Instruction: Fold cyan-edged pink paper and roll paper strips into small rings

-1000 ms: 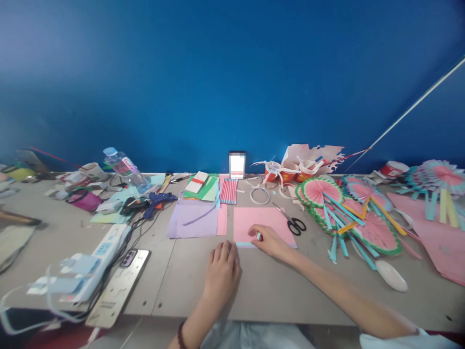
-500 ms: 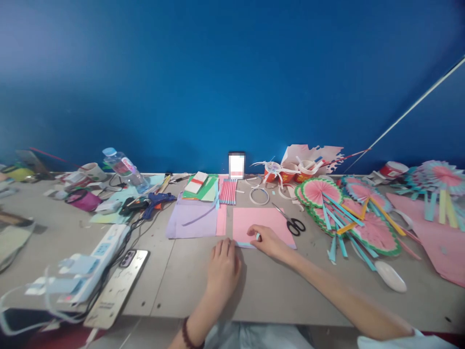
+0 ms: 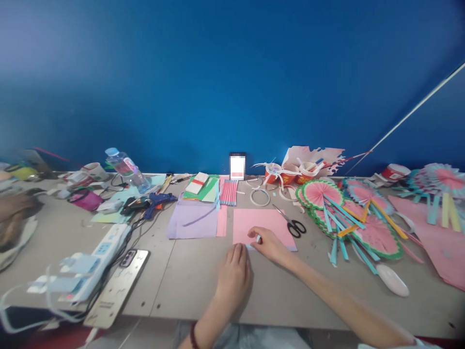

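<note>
A sheet of pink paper with a pale blue strip along its near edge lies flat on the table in front of me. My left hand rests palm down at the sheet's near left corner, its fingers extended side by side and their tips on the edge. Over the near part of the sheet, my right hand has curled fingers closed around a small pale blue piece, mostly hidden by them. Black-handled scissors lie against the sheet's right side.
Left of the sheet are purple paper, a pleated pink strip and a blue glue gun. A phone and power strip lie farther left. Watermelon-like paper fans and a tape roll are to the right.
My left hand has slid right along the near edge, closer to my right hand. My right hand stays nearly in place. At the far left, a blurred brownish shape has come further into view.
</note>
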`<state>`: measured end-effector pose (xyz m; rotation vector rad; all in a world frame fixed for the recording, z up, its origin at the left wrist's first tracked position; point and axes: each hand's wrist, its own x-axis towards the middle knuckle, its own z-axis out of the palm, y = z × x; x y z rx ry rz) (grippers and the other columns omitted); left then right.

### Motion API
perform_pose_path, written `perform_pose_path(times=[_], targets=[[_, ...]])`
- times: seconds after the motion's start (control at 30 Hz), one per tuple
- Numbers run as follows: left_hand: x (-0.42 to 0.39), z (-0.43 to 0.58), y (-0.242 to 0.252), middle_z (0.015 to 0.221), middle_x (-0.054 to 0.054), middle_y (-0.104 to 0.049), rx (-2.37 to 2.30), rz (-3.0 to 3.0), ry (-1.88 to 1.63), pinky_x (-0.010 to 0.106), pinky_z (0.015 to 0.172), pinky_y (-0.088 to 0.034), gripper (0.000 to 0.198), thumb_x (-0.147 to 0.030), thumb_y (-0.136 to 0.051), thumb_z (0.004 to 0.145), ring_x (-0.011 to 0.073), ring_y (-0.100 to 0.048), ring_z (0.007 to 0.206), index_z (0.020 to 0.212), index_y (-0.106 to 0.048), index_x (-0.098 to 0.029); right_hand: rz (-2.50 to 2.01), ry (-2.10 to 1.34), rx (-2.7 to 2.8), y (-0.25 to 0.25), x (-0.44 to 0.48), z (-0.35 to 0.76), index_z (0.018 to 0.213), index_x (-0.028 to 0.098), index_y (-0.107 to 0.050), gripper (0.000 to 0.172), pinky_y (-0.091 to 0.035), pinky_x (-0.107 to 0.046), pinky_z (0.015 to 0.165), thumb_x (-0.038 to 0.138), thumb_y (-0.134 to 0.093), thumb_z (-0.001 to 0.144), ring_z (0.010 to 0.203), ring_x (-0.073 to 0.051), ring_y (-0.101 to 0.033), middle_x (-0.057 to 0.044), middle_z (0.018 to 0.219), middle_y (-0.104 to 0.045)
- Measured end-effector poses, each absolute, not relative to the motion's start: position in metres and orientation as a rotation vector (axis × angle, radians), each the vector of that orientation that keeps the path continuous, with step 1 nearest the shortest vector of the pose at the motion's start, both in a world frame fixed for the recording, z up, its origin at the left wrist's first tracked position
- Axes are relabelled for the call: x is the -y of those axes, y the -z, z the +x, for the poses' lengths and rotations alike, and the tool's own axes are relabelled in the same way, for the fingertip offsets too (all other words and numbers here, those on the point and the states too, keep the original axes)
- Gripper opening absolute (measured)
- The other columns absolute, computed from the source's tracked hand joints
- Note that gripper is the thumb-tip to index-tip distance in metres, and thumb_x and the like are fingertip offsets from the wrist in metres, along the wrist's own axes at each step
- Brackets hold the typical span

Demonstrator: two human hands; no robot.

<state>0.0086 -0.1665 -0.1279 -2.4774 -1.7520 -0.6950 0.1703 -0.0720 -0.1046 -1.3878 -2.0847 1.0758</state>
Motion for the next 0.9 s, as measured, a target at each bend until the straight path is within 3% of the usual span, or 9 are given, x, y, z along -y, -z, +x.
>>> perform_pose_path(times=[0.17, 0.47, 0.9], targets=[[0.168, 0.014, 0.13, 0.122, 0.016, -0.059, 1.796, -2.493, 0.635, 0.041, 0.093, -0.05, 0.043, -0.009, -0.04, 0.089, 0.0261, -0.053, 0.115, 0.131, -0.049, -0.008, -1.423, -1.089, 1.986, 0.1, 0.077, 0.171, 0.095, 0.018, -0.062, 0.024, -0.049, -0.027, 0.07, 0.016, -0.054, 0.073, 0.066, -0.012, -0.058, -0.003, 0.093, -0.067], [0.171, 0.015, 0.127, 0.128, 0.013, -0.055, 1.766, -2.509, 0.507, 0.045, 0.098, -0.045, 0.051, -0.019, -0.041, 0.09, 0.0285, -0.047, 0.12, 0.14, -0.041, -0.012, -1.444, -0.986, 1.803, 0.1, 0.09, 0.183, 0.095, 0.019, -0.06, 0.021, -0.052, -0.029, 0.069, 0.025, -0.048, 0.079, 0.067, -0.014, -0.062, -0.006, 0.096, -0.067], [0.172, 0.02, 0.109, 0.124, 0.012, -0.056, 1.775, -2.528, 0.459, 0.05, 0.104, -0.037, 0.054, -0.024, -0.049, 0.085, 0.0296, -0.046, 0.119, 0.139, -0.045, -0.02, -1.565, -0.803, 1.884, 0.101, 0.109, 0.198, 0.091, 0.023, -0.059, 0.017, -0.052, -0.035, 0.078, 0.023, -0.044, 0.082, 0.086, -0.023, -0.066, -0.008, 0.093, -0.07]])
